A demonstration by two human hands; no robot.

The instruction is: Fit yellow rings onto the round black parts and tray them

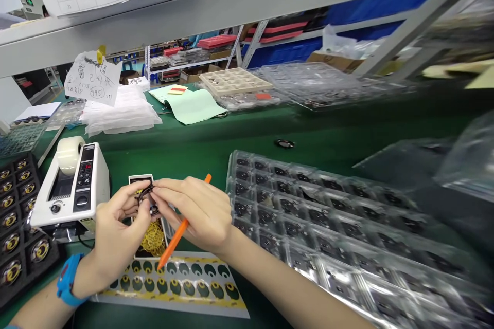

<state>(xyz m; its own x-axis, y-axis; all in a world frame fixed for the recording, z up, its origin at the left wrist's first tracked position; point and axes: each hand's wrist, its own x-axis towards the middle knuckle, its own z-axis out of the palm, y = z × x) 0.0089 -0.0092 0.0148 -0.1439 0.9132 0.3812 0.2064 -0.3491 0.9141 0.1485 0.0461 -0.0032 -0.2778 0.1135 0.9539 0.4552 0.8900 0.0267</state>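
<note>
My left hand (118,231) pinches a small black ring-shaped part (145,191) between thumb and fingertips. The fingertips of my right hand (200,211) meet at the same part, and an orange pen-shaped tool (175,241) is tucked in that hand, pointing down and to the left. Fingers hide much of the part. Below the hands is a small white box (165,234) holding a tangle of yellow thin pieces (154,240). Closer to me lies a sheet (216,306) of yellow-edged die-cut stickers, some peeled away.
A white tape dispenser (99,175) stands at the left, beside a black foam tray (50,262) of round parts. Clear plastic trays (283,247) with black parts fill the right. One black part (284,143) lies behind them. A metal beam (231,2) crosses above.
</note>
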